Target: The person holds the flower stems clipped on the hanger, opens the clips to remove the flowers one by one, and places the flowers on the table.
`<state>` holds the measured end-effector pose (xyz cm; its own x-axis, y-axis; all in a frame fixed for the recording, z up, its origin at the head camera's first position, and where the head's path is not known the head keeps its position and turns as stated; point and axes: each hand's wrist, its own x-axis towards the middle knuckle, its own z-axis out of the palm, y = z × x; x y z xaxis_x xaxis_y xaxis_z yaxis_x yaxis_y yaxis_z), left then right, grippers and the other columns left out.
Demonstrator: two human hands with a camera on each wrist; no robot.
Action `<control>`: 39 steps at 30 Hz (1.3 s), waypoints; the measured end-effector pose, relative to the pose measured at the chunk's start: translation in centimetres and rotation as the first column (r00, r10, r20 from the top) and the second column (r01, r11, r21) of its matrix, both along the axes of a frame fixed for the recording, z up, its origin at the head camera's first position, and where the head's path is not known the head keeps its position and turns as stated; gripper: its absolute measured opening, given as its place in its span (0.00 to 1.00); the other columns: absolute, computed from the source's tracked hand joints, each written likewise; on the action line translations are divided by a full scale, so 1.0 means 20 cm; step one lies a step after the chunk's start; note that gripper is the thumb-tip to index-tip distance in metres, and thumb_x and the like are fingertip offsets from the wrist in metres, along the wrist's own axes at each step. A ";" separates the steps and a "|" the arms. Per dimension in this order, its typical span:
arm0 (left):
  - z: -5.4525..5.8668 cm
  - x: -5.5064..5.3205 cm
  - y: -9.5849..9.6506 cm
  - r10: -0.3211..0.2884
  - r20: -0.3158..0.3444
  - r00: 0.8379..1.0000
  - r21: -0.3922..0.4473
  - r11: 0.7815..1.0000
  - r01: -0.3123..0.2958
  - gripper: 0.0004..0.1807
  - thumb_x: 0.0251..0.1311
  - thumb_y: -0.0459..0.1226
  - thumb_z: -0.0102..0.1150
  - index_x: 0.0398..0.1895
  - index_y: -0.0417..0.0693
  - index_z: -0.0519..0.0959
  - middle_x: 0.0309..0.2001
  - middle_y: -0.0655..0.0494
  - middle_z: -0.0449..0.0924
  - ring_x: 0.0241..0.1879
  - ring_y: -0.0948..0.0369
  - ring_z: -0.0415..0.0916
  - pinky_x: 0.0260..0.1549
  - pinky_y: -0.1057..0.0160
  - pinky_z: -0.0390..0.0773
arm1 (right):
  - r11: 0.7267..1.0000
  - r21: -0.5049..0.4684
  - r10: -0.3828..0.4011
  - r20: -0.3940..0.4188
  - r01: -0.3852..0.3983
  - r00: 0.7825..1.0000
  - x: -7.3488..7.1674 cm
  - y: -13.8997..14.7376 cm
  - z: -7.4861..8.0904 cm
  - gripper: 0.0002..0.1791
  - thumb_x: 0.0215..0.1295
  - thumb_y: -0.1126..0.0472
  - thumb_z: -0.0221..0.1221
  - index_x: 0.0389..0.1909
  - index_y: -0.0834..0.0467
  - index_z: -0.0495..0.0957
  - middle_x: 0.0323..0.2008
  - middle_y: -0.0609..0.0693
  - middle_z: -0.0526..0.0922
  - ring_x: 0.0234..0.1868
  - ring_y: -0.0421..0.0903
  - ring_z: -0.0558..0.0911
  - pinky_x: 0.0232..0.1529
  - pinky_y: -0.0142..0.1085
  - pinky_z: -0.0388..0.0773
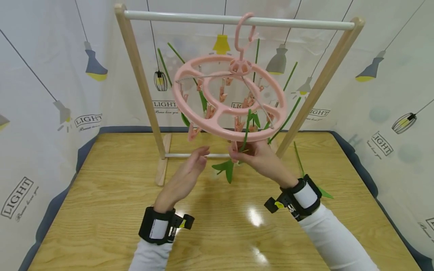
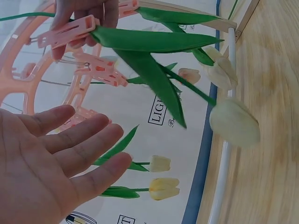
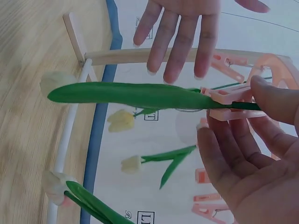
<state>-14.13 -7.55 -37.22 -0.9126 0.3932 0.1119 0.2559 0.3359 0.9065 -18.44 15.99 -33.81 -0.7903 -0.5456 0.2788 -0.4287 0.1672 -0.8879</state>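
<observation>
**White Tulip Hangs Bloom-Down at a Clothespin in the Right Hand**

A person in white sleeves works above a wood-grain bench (image 1: 101, 210), where a white tulip (image 2: 235, 123), apparently artificial, hangs just below the front rim of a round pink clip hanger (image 1: 222, 110). The relation that counts, by the look of it, is stem to clothespin: the right hand (image 1: 266, 160), the nearer of the two, has its grip pinching a pink clothespin (image 2: 70, 31) between thumb and fingers, with the tulip's green stem running between the pin's jaws. Whether the pin bites fully cannot be told. The flower's long axis stands steep, its stem rising in front of the rim, its leaves and bloom pointing down from the grip toward the bench. The left hand (image 1: 184, 178), apart at left, shows a released grip, fingers extended and holding nothing.

No container shows in any view. The hanger, hooked over the white top rod (image 1: 190, 18) of a wooden rack, carries more clothespins; other tulips hang bloom-down beneath it, including a yellow tulip (image 2: 164, 189). At right, a loose green stem (image 1: 298, 158) lies on the bench, partly hidden behind the right wrist.
</observation>
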 end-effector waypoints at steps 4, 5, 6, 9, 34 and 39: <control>0.00 0.00 0.01 -0.001 0.009 1.000 -0.007 1.000 0.001 0.36 0.72 0.61 0.24 0.74 0.50 0.54 0.72 0.44 0.61 0.67 0.45 0.62 0.61 0.34 0.66 | 1.000 0.009 0.005 -0.032 -0.005 0.999 0.00 -0.02 -0.01 0.09 0.64 0.69 0.60 0.44 0.64 0.74 0.32 0.59 0.81 0.33 0.55 0.80 0.32 0.35 0.79; 0.00 -0.01 0.02 -0.003 0.008 1.000 -0.007 1.000 0.003 0.36 0.72 0.60 0.25 0.74 0.51 0.54 0.72 0.44 0.61 0.67 0.45 0.62 0.61 0.34 0.67 | 1.000 0.003 0.007 -0.024 -0.007 1.000 0.00 -0.03 -0.01 0.11 0.64 0.70 0.59 0.46 0.64 0.75 0.33 0.60 0.81 0.34 0.57 0.81 0.32 0.35 0.79; 0.00 -0.01 0.02 -0.008 0.003 1.000 -0.004 1.000 0.008 0.36 0.72 0.60 0.25 0.74 0.50 0.54 0.72 0.43 0.61 0.67 0.44 0.62 0.60 0.34 0.67 | 1.000 -0.006 0.011 -0.012 -0.011 1.000 0.00 -0.03 -0.01 0.12 0.64 0.70 0.59 0.48 0.63 0.74 0.33 0.60 0.81 0.34 0.59 0.80 0.32 0.35 0.79; 0.00 -0.01 0.03 -0.012 -0.012 1.000 0.003 1.000 0.012 0.40 0.69 0.64 0.25 0.74 0.49 0.55 0.72 0.42 0.62 0.67 0.44 0.62 0.60 0.35 0.68 | 0.999 -0.042 0.032 0.022 -0.031 0.999 0.01 -0.05 -0.02 0.14 0.64 0.72 0.58 0.50 0.66 0.73 0.34 0.62 0.80 0.35 0.63 0.79 0.33 0.33 0.80; -0.05 -0.03 0.14 -0.019 -0.075 0.997 0.039 0.999 0.022 0.21 0.71 0.46 0.48 0.61 0.47 0.72 0.51 0.45 0.83 0.49 0.55 0.79 0.49 0.46 0.81 | 0.991 0.057 -0.116 -0.042 0.119 0.992 0.04 -0.09 -0.05 0.17 0.61 0.64 0.64 0.51 0.58 0.77 0.43 0.57 0.82 0.44 0.51 0.77 0.42 0.44 0.77; -0.05 -0.04 0.16 -0.021 -0.123 0.992 0.026 0.999 0.024 0.17 0.73 0.43 0.46 0.54 0.42 0.76 0.39 0.43 0.84 0.39 0.56 0.80 0.40 0.52 0.83 | 0.989 0.066 -0.134 -0.017 0.135 0.991 0.06 -0.09 -0.05 0.22 0.63 0.63 0.63 0.58 0.58 0.75 0.45 0.57 0.80 0.45 0.52 0.75 0.43 0.45 0.77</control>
<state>-14.89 -4.35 -38.31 -0.8822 0.4090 0.2333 0.3729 0.3043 0.8766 -17.25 14.19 -34.74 -0.8544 -0.4521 0.2560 -0.4096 0.2829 -0.8673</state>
